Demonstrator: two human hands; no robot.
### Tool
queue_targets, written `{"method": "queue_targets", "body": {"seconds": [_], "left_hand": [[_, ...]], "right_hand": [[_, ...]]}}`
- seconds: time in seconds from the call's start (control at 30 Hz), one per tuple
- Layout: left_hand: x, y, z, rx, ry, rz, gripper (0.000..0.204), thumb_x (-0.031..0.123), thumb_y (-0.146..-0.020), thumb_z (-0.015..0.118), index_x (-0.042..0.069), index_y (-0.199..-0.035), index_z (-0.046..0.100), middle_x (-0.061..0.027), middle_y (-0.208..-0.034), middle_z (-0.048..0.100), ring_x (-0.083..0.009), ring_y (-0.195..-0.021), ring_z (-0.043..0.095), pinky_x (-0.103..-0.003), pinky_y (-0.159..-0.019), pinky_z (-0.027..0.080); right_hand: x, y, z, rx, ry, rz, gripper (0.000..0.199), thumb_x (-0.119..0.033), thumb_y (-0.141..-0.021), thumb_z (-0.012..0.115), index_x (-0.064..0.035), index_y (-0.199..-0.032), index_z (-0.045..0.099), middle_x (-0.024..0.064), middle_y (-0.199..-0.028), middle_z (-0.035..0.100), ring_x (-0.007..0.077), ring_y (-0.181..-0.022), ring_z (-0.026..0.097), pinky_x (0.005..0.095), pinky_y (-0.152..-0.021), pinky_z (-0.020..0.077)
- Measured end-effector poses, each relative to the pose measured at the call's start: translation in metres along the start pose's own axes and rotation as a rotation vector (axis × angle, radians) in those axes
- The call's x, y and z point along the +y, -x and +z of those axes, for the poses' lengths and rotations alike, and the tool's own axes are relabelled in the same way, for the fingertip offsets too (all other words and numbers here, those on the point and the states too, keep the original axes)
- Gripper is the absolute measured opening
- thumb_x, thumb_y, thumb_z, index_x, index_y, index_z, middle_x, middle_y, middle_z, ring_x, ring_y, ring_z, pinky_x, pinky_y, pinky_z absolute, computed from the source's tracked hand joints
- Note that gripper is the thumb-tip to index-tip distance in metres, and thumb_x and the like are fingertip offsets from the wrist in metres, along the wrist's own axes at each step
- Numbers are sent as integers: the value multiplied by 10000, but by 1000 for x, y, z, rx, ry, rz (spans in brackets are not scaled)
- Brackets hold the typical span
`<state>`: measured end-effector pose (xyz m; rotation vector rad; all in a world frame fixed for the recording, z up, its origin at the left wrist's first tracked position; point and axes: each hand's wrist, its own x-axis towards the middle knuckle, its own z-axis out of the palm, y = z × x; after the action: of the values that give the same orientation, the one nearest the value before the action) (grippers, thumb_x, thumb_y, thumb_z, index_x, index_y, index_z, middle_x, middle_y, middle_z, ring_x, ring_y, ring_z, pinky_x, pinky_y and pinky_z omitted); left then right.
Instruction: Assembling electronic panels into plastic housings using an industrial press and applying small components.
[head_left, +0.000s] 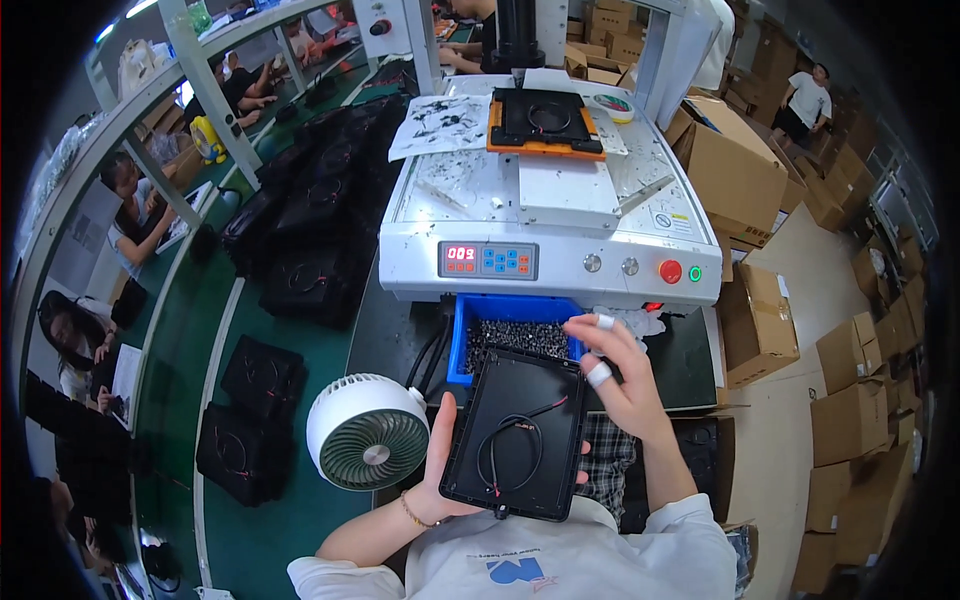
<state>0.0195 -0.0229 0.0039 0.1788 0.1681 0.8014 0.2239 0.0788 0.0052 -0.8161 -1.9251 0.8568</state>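
My left hand (440, 482) holds a shallow black plastic housing (556, 468), thumb along its left edge and fingertips showing at its right edge. A thin black cable (541, 446) with reddish ends lies coiled inside it. Above the housing's upper right corner is my right hand (634, 392), its fingers apart and white bands on two of them; no object shows in it. Just beyond the housing, a blue bin (460, 345) contains many small dark pieces (520, 336). Farther off, a similar black housing (513, 122) sits in an orange fixture (545, 151) on the white machine (440, 205).
A white fan (376, 430) stands left of my left hand. Black housings with cables (245, 455) lie on the green bench (265, 540), several more piled farther back. Cardboard boxes (755, 325) stand at the right. Other people sit along the left and one stands at the far right.
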Motion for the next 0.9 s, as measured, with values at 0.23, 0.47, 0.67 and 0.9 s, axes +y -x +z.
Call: {"method": "queue_targets", "body": {"seconds": [0.23,0.47,0.67,0.9], "left_hand": [[-5,-5,-7,70,-110,23,1055,879,-772,285,146,-1523,171,-309,-1474,283,-519,-1322,348,-603,-1088,300],[24,4,1,-34,-449,510,866,550,-871,487,-35,-1460,240,-214,-1449,372,-351,-1284,459,-453,-1084,383],[43,2,4,4,-468,996,934,596,-820,504,-23,-1463,227,-215,-1473,318,-356,-1325,398,-505,-1121,327],[27,-8,-11,71,-526,924,979,567,-762,553,23,-1493,195,-183,-1500,288,-332,-1345,373,-490,-1129,312]], "right_hand": [[-26,-17,-9,-406,328,-399,228,-90,-705,740,-70,-924,677,20,-1130,622,283,-1113,499,385,-938,450],[-92,0,-38,-111,649,-630,302,-107,-581,708,-97,-882,721,11,-759,568,191,-780,585,400,-800,550],[-66,31,-25,-497,445,-301,298,-126,-724,767,-53,-999,677,67,-820,628,278,-849,636,360,-825,547],[-59,29,36,-232,74,-37,295,-103,-786,756,-35,-1038,617,101,-908,614,247,-786,646,334,-702,548]]}}
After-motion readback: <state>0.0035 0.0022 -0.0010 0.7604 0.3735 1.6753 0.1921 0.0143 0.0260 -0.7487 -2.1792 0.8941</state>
